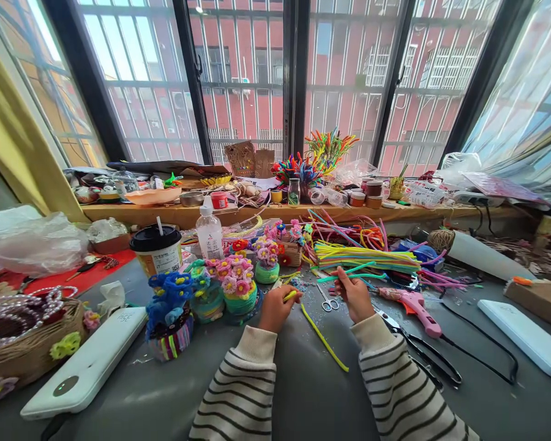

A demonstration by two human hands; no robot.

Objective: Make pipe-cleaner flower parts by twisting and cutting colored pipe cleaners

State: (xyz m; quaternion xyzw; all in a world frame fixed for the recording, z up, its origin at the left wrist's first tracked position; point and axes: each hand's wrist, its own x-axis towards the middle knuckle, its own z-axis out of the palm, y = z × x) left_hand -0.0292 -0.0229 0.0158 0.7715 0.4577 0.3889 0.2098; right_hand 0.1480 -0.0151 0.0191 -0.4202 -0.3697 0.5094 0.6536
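Observation:
My left hand (276, 307) is closed, with a short bit of yellow pipe cleaner (290, 296) between its fingers. A longer yellow pipe cleaner (322, 337) lies on the grey table just right of it. My right hand (356, 297) pinches a mint-green pipe cleaner (359, 269) that sticks out on both sides of the fingers. Between the two hands lie small silver scissors (327, 299), amid tiny scraps. Beyond my right hand is a bundle of yellow and green pipe cleaners (367, 256).
Flower-topped pots stand left of my hands, pink (235, 288) and blue (169, 312). Behind them are a clear bottle (210, 236) and a lidded cup (157, 251). To the right lie a pink glue gun (416, 307), black-handled pliers (434, 355) and a white device (528, 337).

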